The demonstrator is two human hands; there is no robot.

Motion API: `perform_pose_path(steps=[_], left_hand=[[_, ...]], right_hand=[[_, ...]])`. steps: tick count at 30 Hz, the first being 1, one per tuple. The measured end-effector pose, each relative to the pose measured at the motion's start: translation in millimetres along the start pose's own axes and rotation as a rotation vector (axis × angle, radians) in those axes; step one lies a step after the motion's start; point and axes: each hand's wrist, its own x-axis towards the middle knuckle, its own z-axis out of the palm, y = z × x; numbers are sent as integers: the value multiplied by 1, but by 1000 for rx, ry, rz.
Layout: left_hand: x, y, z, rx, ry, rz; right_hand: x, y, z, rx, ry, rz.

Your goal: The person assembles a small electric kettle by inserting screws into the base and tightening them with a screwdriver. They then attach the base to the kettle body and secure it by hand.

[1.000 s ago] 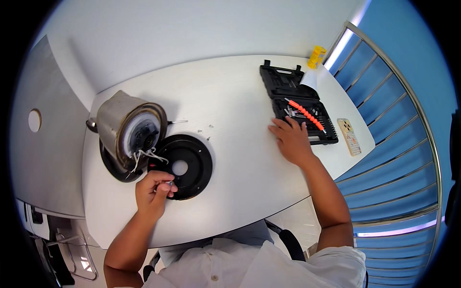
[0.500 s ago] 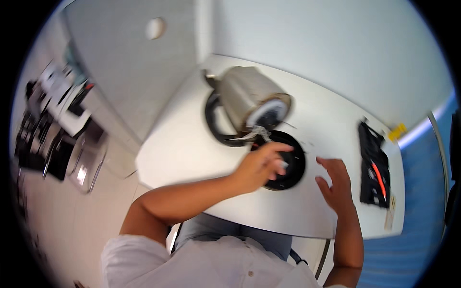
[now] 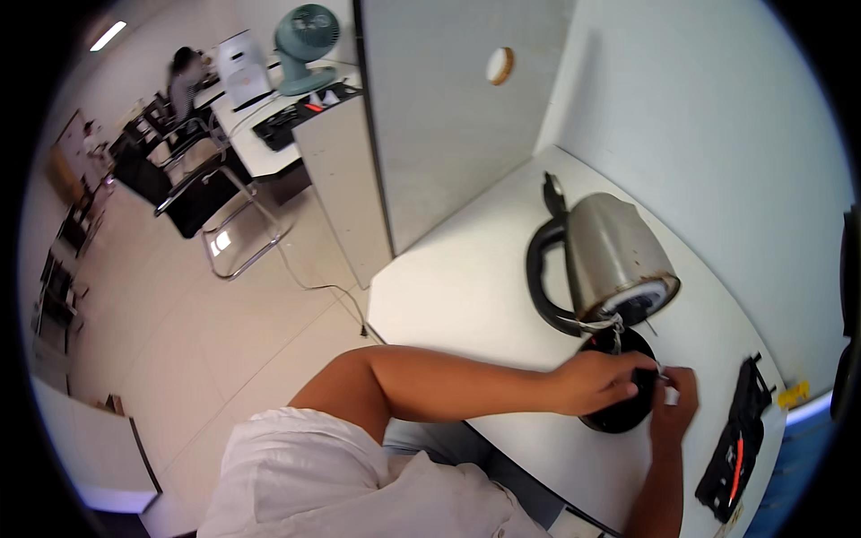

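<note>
Black round base (image 3: 619, 420), right of centre in the frame: it lies on the white counter (image 3: 448, 305), largely covered by your hands. Your left grip (image 3: 619, 381) reaches across it from the left, fingers extended and thumb near them; whether they close on anything cannot be told. Your right grip (image 3: 674, 399) meets it at the base's right edge, fingers curled by a small pale piece (image 3: 671, 395); how firmly they close cannot be told. For good control, pinch so small a part by its sides with the fingertips, brace the heel of one hand on the counter, and let the other hand steady the base. Work over the base, so that a dropped part lands within its rim.

Just above, the metal kettle (image 3: 614, 247) lies on its side, black handle (image 3: 541, 269) to the left, underside toward the lower right. White wires (image 3: 613, 325) hang from that underside toward the base; leave them slack, since a tug could strain their joints. Farther out, at lower right, the black tool case (image 3: 722, 480) with its orange-red shaft (image 3: 737, 466) lies clear of your elbows.
</note>
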Motion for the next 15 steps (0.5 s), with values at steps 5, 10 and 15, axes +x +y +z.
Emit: perform_pose_path(steps=[5, 10, 15], left_hand=[[5, -5, 3, -24, -10, 30], [2, -3, 5, -20, 43, 117], [3, 1, -1, -15, 41, 96]], right_hand=[[-33, 85, -36, 318, 42, 556], [-33, 89, -38, 387, 56, 600], [-33, 83, -29, 399, 35, 601]])
